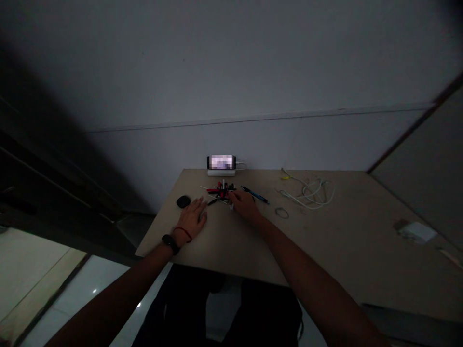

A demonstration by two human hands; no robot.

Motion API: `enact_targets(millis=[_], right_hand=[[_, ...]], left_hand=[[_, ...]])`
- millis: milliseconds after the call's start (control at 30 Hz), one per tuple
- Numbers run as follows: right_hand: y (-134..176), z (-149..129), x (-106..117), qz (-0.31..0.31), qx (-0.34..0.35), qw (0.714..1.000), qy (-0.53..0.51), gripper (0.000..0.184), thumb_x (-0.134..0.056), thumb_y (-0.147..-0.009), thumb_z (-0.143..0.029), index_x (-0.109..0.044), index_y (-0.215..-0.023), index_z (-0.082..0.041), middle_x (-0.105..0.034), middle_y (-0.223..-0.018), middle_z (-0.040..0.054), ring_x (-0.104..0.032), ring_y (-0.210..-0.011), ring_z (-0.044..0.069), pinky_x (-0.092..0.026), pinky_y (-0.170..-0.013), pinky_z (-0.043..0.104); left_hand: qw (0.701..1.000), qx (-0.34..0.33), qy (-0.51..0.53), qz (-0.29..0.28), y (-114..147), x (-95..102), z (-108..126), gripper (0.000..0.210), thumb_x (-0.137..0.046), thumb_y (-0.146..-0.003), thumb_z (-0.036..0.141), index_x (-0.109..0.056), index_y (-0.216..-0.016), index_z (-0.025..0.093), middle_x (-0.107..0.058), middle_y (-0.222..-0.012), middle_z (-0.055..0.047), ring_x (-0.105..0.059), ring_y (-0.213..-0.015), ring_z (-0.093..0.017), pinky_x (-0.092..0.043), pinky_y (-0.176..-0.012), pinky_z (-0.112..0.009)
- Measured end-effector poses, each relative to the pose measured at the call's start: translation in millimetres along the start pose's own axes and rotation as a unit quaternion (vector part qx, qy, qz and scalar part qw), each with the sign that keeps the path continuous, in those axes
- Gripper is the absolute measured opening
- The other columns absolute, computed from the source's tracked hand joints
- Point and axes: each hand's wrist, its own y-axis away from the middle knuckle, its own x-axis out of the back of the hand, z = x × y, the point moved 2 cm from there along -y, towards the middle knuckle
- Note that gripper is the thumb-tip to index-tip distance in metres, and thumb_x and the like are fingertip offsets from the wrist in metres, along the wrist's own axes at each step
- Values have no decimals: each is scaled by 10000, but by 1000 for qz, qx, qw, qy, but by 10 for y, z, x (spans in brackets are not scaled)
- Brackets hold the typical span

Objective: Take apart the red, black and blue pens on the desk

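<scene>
On the table, a small heap of thin red, black and white pieces lies in front of a propped phone; they are too small to name. My right hand is at the right edge of this heap, its fingers bent together in a pinch. Whatever is between the fingertips is hidden. My left hand rests palm down on the table to the left of the heap, fingers stretched out and holding nothing. Just beyond it is a small black rounded object. A blue and black pen lies beyond my right hand.
The phone leans on a white block against the wall. A loose white cable and a small ring-shaped band lie on the right. Farther right sits a pale flat item. The table ends close to my legs.
</scene>
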Motion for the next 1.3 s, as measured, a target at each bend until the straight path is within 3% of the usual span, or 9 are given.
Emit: enact_targets(millis=[633, 800, 1300], right_hand=[[36, -33, 25, -21, 6, 999, 23, 429, -427, -985, -418, -696, -744, -188, -697, -683, 44, -632, -668, 192, -391, -650, 280], [32, -16, 21, -38, -2, 999, 22, 436, -413, -997, -416, -701, -761, -190, -709, -708, 54, -648, -704, 199, -417, -693, 289], [37, -10, -29, -30, 17, 999, 5, 388, -460, -976, -413, -683, -739, -201, -697, -655, 26, -650, -637, 180, -417, -619, 263]], left_hand=[[998, 40, 32, 26, 69, -12, -38, 455, -402, -948, 286, -647, -1297, 128, -643, -1364, -115, -534, -1329, -270, -407, -1160, -460], [998, 42, 43, 32, 103, -12, -63, 428, -416, -929, 238, -684, -1253, 155, -668, -1331, -99, -551, -1313, -274, -442, -1133, -475], [994, 99, 34, 23, 114, 77, -57, 330, -466, -966, 231, -751, -1128, 263, -751, -1179, -33, -631, -1229, -238, -500, -1056, -401]])
